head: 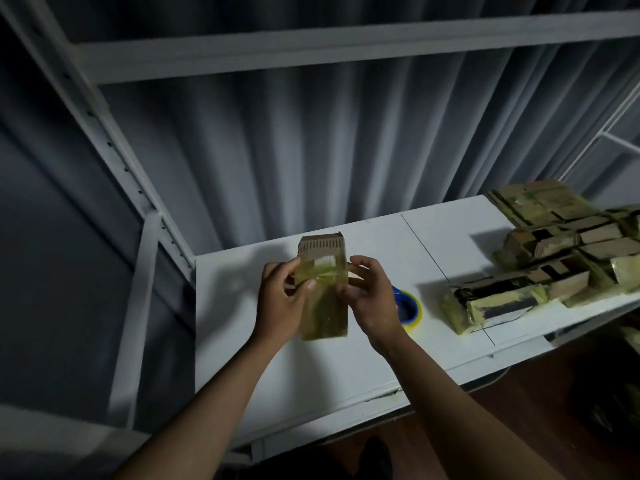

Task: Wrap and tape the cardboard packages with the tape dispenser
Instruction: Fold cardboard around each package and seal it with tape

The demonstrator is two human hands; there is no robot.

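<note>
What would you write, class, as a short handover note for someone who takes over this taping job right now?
Left hand: grips the cardboard package, thumb on the tape band.
Right hand: pinches the package's right side.
Tape roll: on the white shelf, behind the right hand.
Done: lower part of the held package is taped; a pile of taped packages lies to the right.
Left: its bare top end.

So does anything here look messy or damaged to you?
Slightly. The pile of taped brown cardboard packages at the right of the white shelf board lies jumbled at mixed angles, with wrinkled yellowish tape. The nearest one overhangs the board's front edge. The package held in both hands looks intact.
</note>
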